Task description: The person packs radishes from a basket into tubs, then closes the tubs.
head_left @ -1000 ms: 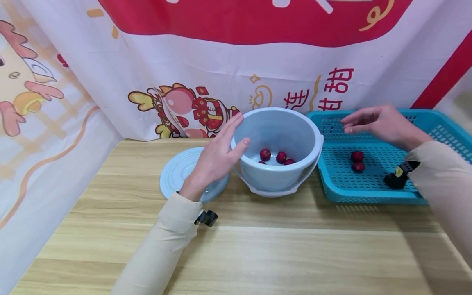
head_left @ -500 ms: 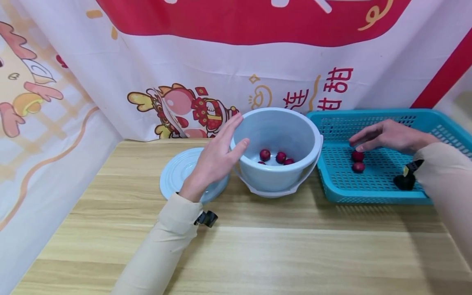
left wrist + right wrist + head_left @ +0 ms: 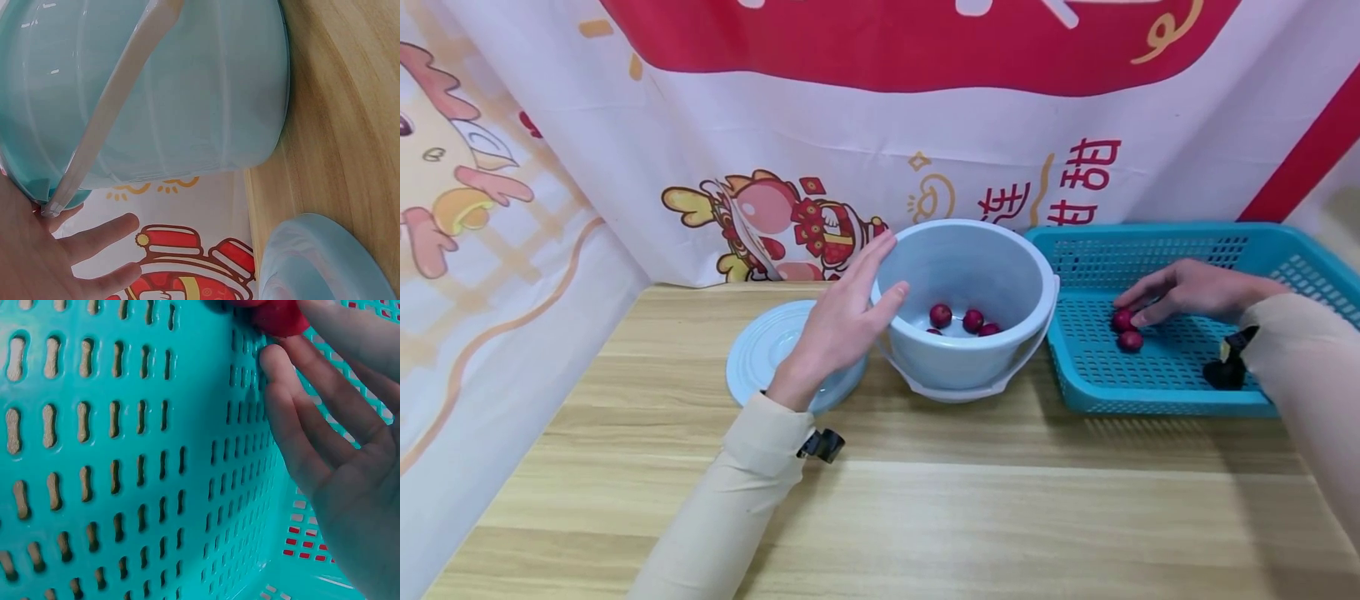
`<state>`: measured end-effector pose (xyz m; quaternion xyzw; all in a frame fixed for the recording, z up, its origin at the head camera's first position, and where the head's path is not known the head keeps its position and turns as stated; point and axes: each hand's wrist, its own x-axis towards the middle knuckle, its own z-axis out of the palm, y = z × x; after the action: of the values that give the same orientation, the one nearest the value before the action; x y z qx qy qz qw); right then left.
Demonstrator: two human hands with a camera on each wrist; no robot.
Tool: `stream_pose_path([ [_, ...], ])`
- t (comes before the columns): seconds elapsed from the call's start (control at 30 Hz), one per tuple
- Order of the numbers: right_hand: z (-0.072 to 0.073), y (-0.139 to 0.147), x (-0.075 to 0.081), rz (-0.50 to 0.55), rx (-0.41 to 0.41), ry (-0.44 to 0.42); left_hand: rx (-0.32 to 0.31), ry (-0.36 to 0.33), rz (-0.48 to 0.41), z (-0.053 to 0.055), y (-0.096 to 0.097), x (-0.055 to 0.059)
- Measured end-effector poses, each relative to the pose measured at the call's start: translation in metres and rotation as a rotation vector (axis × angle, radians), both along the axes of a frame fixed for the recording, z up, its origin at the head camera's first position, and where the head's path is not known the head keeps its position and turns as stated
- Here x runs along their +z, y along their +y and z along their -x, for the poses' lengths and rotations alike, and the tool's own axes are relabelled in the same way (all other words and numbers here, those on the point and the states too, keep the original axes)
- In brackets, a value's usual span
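Observation:
A light-blue bucket (image 3: 958,367) stands upright in the middle, its pale handle (image 3: 115,94) hanging down over the side. Several small dark-red round fruits (image 3: 940,315) lie on its bottom. My left hand (image 3: 838,325) touches the left of its rim, fingers mostly straight and spread in the left wrist view. Inside the teal basket (image 3: 1165,404) on the right, my right hand (image 3: 1206,290) pinches a red fruit (image 3: 1122,321) between thumb and fingers, low over the basket floor. Another red fruit (image 3: 1130,341) lies right beside it. The right wrist view shows only part of the gripped fruit (image 3: 284,317).
Left of the bucket a round light-blue lid (image 3: 760,354) lies flat on the wooden table (image 3: 962,517), partly beneath my left forearm in view. A printed cloth (image 3: 850,125) hangs directly behind the bucket and basket. The basket's left wall stands close to the bucket.
My right hand has come down from above the basket's back part onto the farther of its two fruits and pinched it, shifting it slightly. The left hand and bucket have stayed put.

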<state>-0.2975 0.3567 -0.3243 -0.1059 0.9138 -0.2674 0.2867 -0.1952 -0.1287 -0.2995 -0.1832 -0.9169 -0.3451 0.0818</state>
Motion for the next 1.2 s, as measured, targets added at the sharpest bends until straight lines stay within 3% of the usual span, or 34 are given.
stream_pose_path([
  [0.4, 0.000, -0.006, 0.001, -0.047, 0.009, 0.085, 0.000, 0.006, 0.004, 0.001, 0.001, 0.000],
  [0.7, -0.003, -0.018, 0.014, 0.043, -0.059, 0.192, 0.004, 0.004, 0.003, 0.001, -0.001, 0.000],
  [1.2, -0.015, -0.043, 0.036, 0.145, -0.174, 0.239, 0.005, -0.004, 0.001, 0.000, 0.001, 0.000],
])
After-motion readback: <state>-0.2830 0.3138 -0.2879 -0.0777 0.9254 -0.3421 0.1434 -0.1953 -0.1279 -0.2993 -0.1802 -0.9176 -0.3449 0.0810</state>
